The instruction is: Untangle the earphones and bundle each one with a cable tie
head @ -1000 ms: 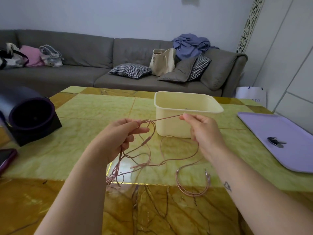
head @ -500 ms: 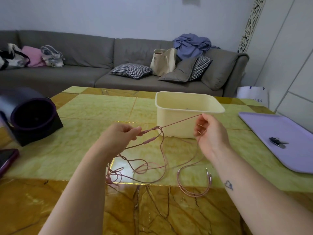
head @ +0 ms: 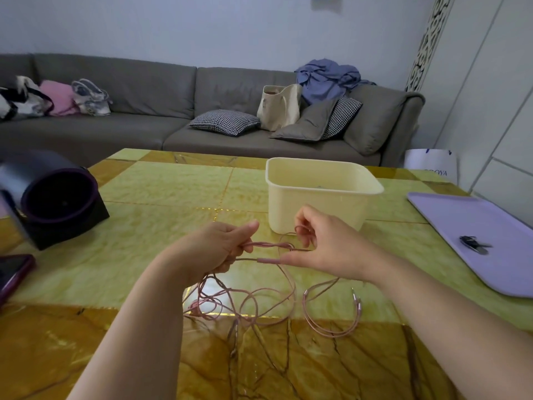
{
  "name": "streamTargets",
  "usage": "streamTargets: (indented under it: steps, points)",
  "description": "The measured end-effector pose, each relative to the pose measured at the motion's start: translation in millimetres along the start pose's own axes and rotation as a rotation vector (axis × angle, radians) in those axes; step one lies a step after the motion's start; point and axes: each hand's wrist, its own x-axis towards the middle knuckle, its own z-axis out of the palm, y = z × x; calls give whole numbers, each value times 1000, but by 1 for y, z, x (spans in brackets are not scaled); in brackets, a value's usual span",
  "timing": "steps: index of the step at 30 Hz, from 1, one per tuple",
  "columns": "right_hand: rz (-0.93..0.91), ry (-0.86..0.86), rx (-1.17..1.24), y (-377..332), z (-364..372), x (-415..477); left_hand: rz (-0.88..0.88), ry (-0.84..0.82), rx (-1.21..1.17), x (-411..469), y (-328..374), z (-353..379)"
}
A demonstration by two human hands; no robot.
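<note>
Earphones (head: 268,260) hang taut along a 9-to-3 line between the left hand (head: 219,249), fingers curled round the strands, and the right hand (head: 328,243), pinching a loop, equally near, while the slack tangle lies on the table (head: 161,194) at 6 o'clock beneath them.

Your left hand (head: 219,249) and right hand (head: 331,249) grip the pink earphone cable (head: 245,301) close together, and the cream tub (head: 317,209) stands just behind your right hand. Loose cable loops cover the table (head: 144,255) below both hands and toward you, with the plugs (head: 356,301) at their right end. Left of your left hand, bare tabletop runs out to the black cylindrical device (head: 57,197) and the phone (head: 11,272). On the right, bare table lies between the tub and the lavender tray (head: 461,215).
</note>
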Motion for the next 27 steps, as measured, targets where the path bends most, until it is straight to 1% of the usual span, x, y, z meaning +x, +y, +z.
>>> streamTargets:
  steps: [3, 6, 7, 8, 9, 12, 13, 16, 19, 22, 24, 25, 26, 27]
  points:
    - [-7, 22, -25, 4, -7, 0, 2, -36, 9, -3, 1, -3]
    - [-10, 113, -30, 10, -14, 4, -1, -22, 186, -4, -2, -7]
    - [-9, 139, -35, 12, -17, 5, -2, 12, 192, -3, -2, -7]
    - [-5, 169, -37, 13, -19, 6, 7, 68, 184, -1, -3, -7]
    - [3, 208, -35, 13, -21, 7, 27, 159, 191, 2, -4, -6]
    - [43, 349, -24, 20, -26, 10, 132, 511, 283, 8, -4, -7]
    - [56, 384, -17, 24, -26, 11, 155, 602, 285, 9, -4, -9]
    - [106, 385, 61, 35, -26, 13, 206, 752, 268, 8, -5, -11]
    - [130, 372, 117, 44, -26, 12, 227, 879, 388, 9, -7, -10]
    - [193, 456, 193, 49, -26, 13, 228, 973, 468, 14, -15, -13]
    - [293, 574, 333, 58, -27, 17, 239, 986, 413, 15, -18, -17]
    - [357, 622, 441, 62, -27, 18, 229, 971, 308, 16, -18, -18]
    - [416, 647, 570, 65, -27, 18, 194, 936, 118, 16, -17, -19]
    - [459, 661, 718, 67, -26, 19, 153, 869, -154, 17, -14, -20]
